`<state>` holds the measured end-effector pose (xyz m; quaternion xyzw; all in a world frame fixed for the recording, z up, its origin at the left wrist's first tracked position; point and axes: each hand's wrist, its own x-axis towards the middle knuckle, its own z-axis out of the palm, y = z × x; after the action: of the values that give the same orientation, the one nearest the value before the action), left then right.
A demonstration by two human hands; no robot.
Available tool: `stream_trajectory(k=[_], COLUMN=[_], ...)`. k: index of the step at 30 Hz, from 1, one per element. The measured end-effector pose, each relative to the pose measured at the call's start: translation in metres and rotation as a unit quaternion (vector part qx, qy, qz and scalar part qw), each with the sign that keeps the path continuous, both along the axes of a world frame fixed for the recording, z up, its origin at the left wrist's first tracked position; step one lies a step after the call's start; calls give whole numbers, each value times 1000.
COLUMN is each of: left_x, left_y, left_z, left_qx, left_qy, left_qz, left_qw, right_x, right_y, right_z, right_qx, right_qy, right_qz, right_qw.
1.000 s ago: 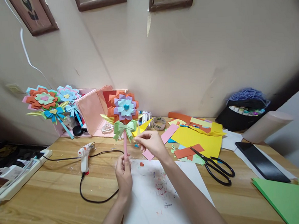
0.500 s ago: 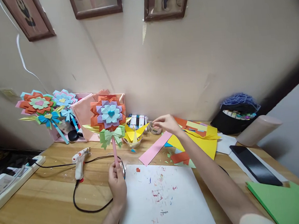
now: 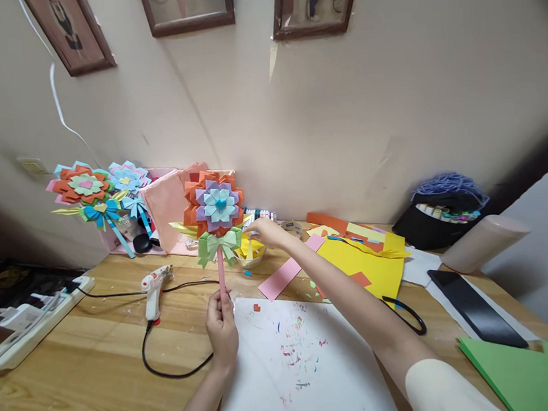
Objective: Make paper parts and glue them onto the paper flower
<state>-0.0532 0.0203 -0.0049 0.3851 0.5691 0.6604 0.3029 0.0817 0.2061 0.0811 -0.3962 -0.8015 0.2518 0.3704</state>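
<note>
My left hand (image 3: 222, 327) is closed around the pink stem of a paper flower (image 3: 216, 204), held upright above the desk. The flower has orange, purple and light blue petal layers with a blue heart in the centre. Under the petals sit a light green bow (image 3: 220, 245) and yellow leaves. My right hand (image 3: 265, 231) is just right of the bow, its fingers pinched together near the right leaf. Whether they touch the leaf, or what they hold, I cannot make out. Below it stands a small clear bowl (image 3: 252, 259) with yellow folded paper.
A glue gun (image 3: 154, 292) with its cable lies on the left. Two finished paper flowers (image 3: 85, 187) lean by a pink box at the back. Coloured paper (image 3: 353, 265), scissors (image 3: 410, 315), a phone (image 3: 477, 307) and green sheets (image 3: 520, 370) lie right of a white board (image 3: 304, 366).
My right hand has moved left, from beside the tape roll to the flower's right side. The left hand still holds the flower; the view has shifted slightly.
</note>
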Motion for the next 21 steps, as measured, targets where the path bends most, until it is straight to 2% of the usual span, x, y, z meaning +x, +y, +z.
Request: stream_trajectory(k=[2, 5, 7, 9, 11, 13, 15, 18, 21], left_x=[0, -1, -2, -4, -6, -7, -8, -8, -7], left_y=[-1, -1, 0, 1, 3, 4, 4, 4, 4], left_z=[1, 2, 3, 4, 5, 6, 6, 6, 6], left_qx=[2, 3, 3, 10, 23, 34, 40, 42, 44], left_qy=[0, 3, 9, 6, -4, -11, -11, -16, -19], left_qz=[-9, -16, -15, -20, -33, -40, -43, -48, -46], left_qw=[1000, 1000, 1000, 1000, 999, 999, 998, 998, 998], right_x=[2, 9, 15, 20, 24, 25, 23, 18, 13], right_y=[-2, -12, -26, -46, -69, -90, -105, -115, -114], right_z=[3, 7, 5, -3, -16, -32, -49, -67, -78], right_qx=[34, 115, 129, 76, -1, -78, -128, -153, -162], right_qy=[-33, -65, -71, -57, -64, -119, -179, -201, -194], right_qz=[9, -14, -34, -34, 12, 69, 72, 64, 66], right_qw=[999, 991, 989, 995, 998, 987, 973, 965, 965])
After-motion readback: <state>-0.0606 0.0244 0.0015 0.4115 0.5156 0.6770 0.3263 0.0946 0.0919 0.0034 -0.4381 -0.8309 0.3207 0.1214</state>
